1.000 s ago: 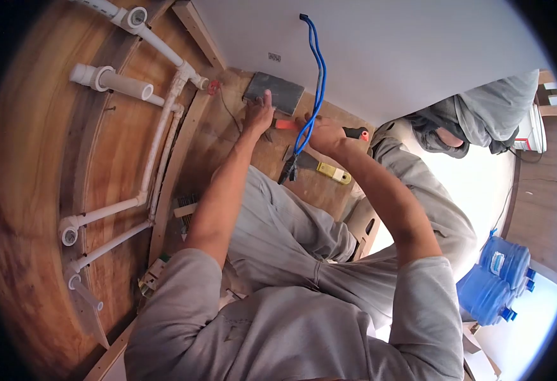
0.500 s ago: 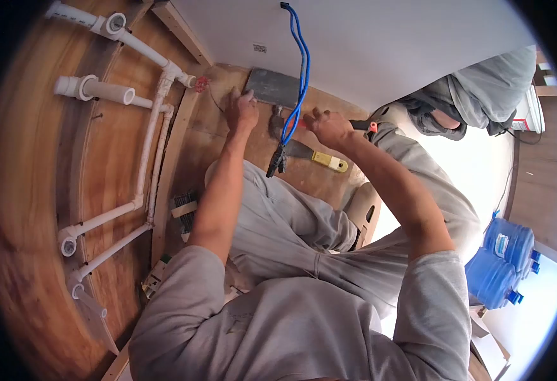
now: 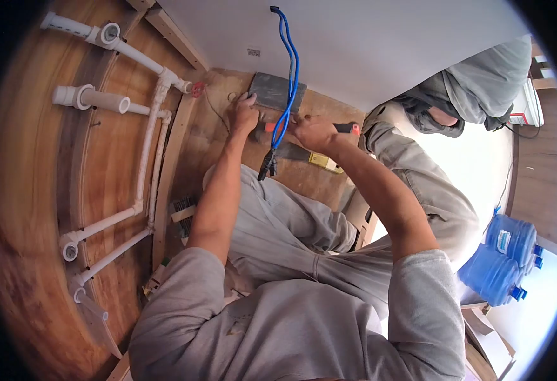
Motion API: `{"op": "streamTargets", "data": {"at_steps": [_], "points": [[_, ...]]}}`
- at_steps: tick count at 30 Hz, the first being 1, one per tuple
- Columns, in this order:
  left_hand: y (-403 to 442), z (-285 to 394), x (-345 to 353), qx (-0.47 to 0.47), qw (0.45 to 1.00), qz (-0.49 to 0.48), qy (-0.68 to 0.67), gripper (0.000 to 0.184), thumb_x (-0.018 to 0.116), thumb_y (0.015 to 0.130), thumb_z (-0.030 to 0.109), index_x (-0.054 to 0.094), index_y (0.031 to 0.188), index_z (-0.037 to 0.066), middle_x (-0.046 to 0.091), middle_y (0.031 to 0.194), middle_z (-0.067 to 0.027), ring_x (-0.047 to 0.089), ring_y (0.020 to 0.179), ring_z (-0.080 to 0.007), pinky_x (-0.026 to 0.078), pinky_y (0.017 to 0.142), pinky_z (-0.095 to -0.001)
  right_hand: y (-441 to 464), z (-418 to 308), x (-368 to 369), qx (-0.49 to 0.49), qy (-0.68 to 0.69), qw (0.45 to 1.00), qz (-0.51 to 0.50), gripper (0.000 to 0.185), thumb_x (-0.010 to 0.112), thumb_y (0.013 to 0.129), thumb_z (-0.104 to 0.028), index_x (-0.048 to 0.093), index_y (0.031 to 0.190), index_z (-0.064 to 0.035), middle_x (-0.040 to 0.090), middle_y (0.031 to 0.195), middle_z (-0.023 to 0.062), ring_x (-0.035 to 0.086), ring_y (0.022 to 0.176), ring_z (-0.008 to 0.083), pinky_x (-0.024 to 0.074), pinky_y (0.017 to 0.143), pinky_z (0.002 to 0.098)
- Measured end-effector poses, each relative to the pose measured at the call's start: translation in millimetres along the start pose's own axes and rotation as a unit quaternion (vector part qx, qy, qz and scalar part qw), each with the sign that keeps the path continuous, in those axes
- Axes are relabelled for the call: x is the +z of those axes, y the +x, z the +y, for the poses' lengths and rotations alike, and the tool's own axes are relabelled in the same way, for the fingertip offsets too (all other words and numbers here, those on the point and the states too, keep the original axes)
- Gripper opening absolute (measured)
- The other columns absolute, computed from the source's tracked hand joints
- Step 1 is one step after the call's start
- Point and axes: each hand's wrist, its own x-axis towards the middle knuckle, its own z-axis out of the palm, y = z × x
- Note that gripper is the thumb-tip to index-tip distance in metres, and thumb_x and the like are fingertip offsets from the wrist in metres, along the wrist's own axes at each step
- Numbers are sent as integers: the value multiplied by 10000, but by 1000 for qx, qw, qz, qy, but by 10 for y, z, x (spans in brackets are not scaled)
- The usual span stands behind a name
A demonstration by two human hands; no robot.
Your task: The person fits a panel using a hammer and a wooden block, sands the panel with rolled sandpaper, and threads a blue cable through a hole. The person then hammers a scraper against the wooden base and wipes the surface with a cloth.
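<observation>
My left hand [image 3: 245, 115] is closed on the lower left corner of a dark grey, rectangular tile [image 3: 269, 89], which stands or leans near the white wall. Around the handle of a hammer [image 3: 347, 127], orange and black, the fingers of my right hand [image 3: 315, 133] are wrapped, just below the tile's lower right corner. The hammer's head is hard to make out near my left wrist. Beneath the hammer, a putty knife [image 3: 322, 161] with a yellow handle lies on the wooden floor. A pair of blue cables [image 3: 293, 60] hangs across the tile in my view.
White pipes [image 3: 145, 149] run along the plywood wall at left. A red valve handle [image 3: 197, 89] is by the corner. The white wall [image 3: 367, 44] rises ahead. Blue water bottles [image 3: 489, 273] lie at right, and grey clothing [image 3: 482, 82] is at upper right.
The tile has shifted slightly to the right and tilted, with my left hand on its corner. My right hand has moved left with the hammer, closer to the tile.
</observation>
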Motion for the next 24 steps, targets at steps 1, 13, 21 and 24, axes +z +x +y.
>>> {"op": "streamTargets", "data": {"at_steps": [1,13,21,24], "points": [[20,-63,49,-19,998,-8,-61,489,523,794,50,647,1266,72,535,1405,-146,472,1314,-342,383,1100,-399,-6,32,2,-12,-7,1000,-9,427,547,884,-117,528,1308,-68,610,1150,192,669,965,366,576,797,454],[-241,474,-136,49,997,-66,-9,476,537,834,93,618,1302,60,518,1388,-230,458,1313,-375,355,1113,-396,-528,375,-169,-40,23,999,4,318,498,982,-246,548,1263,-106,617,1112,161,673,955,356,555,806,451],[-191,161,218,176,982,-41,47,429,544,926,270,591,1311,87,519,1373,-243,499,1255,-413,369,1095,-429,-749,581,-248,-42,-24,998,-50,317,485,956,-197,559,1246,-92,624,1185,158,667,1012,357,546,859,434],[-214,66,262,215,969,-31,119,398,516,937,239,592,1303,102,507,1393,-218,484,1276,-403,374,1085,-479,-875,574,-344,-16,-11,999,-37,315,471,958,-185,564,1245,-96,622,1196,160,670,1016,346,545,865,432]]}}
